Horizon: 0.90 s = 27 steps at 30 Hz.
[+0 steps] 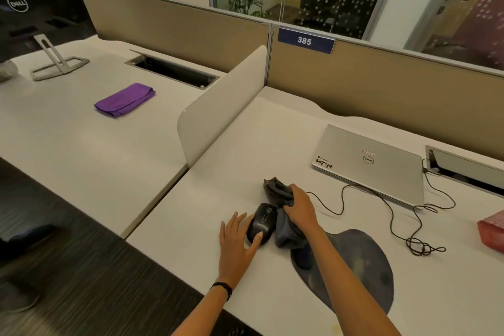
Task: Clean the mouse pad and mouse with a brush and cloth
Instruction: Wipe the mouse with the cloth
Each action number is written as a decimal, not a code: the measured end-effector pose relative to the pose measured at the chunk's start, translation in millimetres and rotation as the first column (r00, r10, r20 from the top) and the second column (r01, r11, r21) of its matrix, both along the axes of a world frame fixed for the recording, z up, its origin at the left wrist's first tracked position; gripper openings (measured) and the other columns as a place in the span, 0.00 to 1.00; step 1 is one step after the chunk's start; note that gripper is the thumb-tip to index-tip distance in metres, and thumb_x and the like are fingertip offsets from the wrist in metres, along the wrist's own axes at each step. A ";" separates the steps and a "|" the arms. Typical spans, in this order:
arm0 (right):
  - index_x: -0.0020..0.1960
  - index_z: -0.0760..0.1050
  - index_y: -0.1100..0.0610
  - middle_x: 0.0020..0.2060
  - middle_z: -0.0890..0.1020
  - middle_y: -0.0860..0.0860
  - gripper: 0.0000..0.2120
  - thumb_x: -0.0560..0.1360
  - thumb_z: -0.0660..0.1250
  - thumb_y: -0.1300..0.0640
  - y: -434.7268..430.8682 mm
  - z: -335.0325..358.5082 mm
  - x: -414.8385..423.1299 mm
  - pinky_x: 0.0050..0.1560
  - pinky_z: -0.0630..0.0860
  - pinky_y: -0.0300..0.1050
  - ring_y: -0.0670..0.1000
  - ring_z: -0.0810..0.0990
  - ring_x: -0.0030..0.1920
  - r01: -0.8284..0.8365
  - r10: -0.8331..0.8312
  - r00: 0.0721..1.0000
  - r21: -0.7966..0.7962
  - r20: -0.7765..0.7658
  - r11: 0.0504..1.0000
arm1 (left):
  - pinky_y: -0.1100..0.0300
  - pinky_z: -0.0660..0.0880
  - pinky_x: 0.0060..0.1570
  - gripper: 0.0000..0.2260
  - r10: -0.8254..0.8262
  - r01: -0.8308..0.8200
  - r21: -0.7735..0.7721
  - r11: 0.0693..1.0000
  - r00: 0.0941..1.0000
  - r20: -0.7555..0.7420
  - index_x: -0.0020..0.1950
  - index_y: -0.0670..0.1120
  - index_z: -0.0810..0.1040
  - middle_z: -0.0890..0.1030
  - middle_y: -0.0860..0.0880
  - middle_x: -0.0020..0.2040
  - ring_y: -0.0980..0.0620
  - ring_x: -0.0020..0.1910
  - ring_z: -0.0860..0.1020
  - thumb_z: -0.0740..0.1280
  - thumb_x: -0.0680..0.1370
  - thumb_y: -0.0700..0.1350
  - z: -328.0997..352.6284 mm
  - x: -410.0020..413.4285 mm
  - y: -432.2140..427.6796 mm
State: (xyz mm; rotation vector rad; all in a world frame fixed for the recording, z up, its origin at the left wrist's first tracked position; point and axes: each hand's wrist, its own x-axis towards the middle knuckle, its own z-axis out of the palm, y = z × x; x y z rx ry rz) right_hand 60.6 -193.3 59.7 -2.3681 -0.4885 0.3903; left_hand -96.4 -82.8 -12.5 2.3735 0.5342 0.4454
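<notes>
A black wired mouse point(262, 222) lies on the white desk point(191, 215), just left of the dark mouse pad point(362, 264). My left hand point(237, 243) rests flat beside the mouse, fingers straight, thumb touching its near side. My right hand point(300, 209) grips a bunched grey cloth point(283, 229) against the mouse's right side. The cloth hangs down over the pad's wrist rest. My right forearm crosses the pad and hides part of it. I see no brush.
A shut silver laptop point(376, 163) lies at the right rear, with the mouse cable point(403, 215) looping before it. A folded purple cloth point(125, 100) and a monitor point(41, 8) stand on the neighbouring desk beyond a white divider point(218, 106). A red object point(492, 229) sits at the right edge.
</notes>
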 end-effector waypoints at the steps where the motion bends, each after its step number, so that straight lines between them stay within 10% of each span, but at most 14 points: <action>1: 0.55 0.70 0.60 0.50 0.76 0.57 0.13 0.70 0.65 0.65 -2.3 3.1 -0.6 0.44 0.70 0.44 0.56 0.75 0.49 0.054 -0.055 0.998 0.034 0.019 0.998 | 0.51 0.44 0.74 0.32 -0.006 0.006 -0.002 1.000 1.000 -0.002 0.69 0.53 0.67 0.70 0.51 0.70 0.52 0.74 0.59 0.47 0.74 0.70 0.3 -0.4 -0.2; 7: 0.52 0.71 0.59 0.47 0.78 0.55 0.11 0.71 0.67 0.64 -19.0 33.5 -7.4 0.49 0.74 0.45 0.54 0.77 0.49 0.292 -0.274 0.956 0.338 -0.100 0.895 | 0.50 0.43 0.74 0.35 -0.019 0.019 -0.034 0.999 1.000 -0.008 0.70 0.52 0.67 0.69 0.49 0.71 0.51 0.74 0.58 0.43 0.73 0.72 4.8 -0.9 -0.8; 16: 0.66 0.66 0.58 0.54 0.73 0.51 0.24 0.72 0.69 0.61 -59.2 53.7 -20.5 0.55 0.70 0.43 0.50 0.72 0.53 0.494 -0.336 0.861 0.467 -0.383 0.734 | 0.51 0.43 0.74 0.39 -0.022 0.021 -0.089 0.996 1.000 -0.019 0.71 0.49 0.67 0.67 0.48 0.72 0.48 0.75 0.58 0.41 0.72 0.73 7.8 -1.5 -2.2; 27: 0.66 0.67 0.57 0.56 0.76 0.53 0.25 0.72 0.70 0.60 -145.1 69.5 -29.0 0.57 0.73 0.50 0.54 0.75 0.55 0.629 -0.497 0.777 0.504 -0.385 0.592 | 0.42 0.51 0.73 0.33 -0.087 0.087 0.016 0.996 0.996 0.018 0.67 0.47 0.71 0.67 0.45 0.72 0.48 0.74 0.55 0.45 0.76 0.68 11.0 3.6 -1.5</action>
